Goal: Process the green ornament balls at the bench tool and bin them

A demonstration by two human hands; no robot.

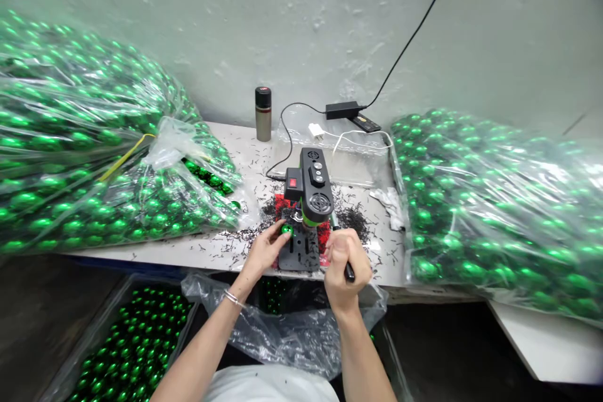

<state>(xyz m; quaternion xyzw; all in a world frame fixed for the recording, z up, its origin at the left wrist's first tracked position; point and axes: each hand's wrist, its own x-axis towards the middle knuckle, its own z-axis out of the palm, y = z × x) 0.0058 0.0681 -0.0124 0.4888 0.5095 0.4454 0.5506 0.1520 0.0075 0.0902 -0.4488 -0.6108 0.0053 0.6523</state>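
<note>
Left hand (264, 250) pinches green ball (286, 229) under drill press (308, 191); right hand (346, 260) grips lever (349, 272)

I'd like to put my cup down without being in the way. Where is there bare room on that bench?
Bare tabletop lies between the flask and the left bag of green balls. Another patch is front left, scattered with black shavings. It is crowded around the small drill press, where both hands work, and by the right bag.

Head view, down over workbench (188, 257)

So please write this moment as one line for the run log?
left hand: holds green ball on drill base | right hand: grips black lever | mini drill press: above ball
</note>
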